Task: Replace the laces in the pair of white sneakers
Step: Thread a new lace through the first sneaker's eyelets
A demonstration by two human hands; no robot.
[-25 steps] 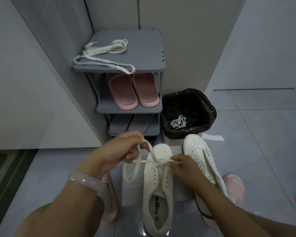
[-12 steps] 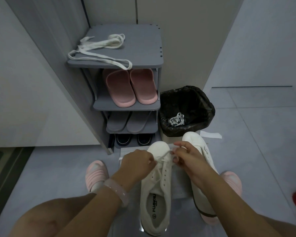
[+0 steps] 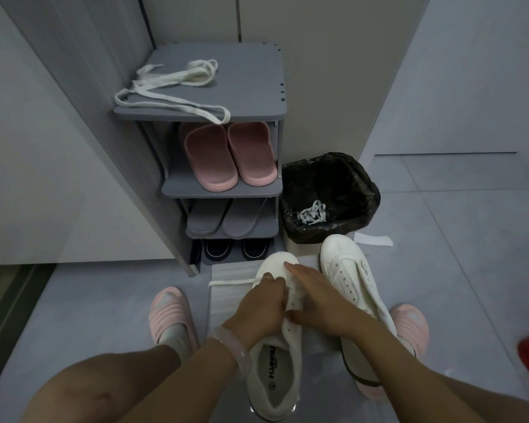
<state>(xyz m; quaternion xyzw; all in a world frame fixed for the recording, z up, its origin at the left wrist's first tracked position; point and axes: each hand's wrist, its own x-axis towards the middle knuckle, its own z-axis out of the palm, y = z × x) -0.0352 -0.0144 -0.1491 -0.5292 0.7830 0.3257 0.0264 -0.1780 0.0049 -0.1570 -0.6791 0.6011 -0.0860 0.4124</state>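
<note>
Both white sneakers [image 3: 274, 355] look like matt canvas w/ smooth rubbery toe caps; printed insole inside the near one. Flat woven cloth lace [image 3: 232, 281] across it, same stuff as the spare laces [image 3: 171, 87] on the shoe rack [image 3: 257, 74], which is matt grey board, smooth. Pink slippers [image 3: 226, 157] look like soft matt foam/plastic. Bin liner [image 3: 330, 178]: thin black plastic, crinkled, glossy. Floor [image 3: 455, 254]: smooth grey tiles, slight sheen. Bracelet [image 3: 232, 349] translucent, polished.

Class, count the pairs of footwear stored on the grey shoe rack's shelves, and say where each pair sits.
3. Pink slippers on the shelf under the top, grey slippers on the next shelf, dark shoes at the bottom. More may hide behind them.
</note>
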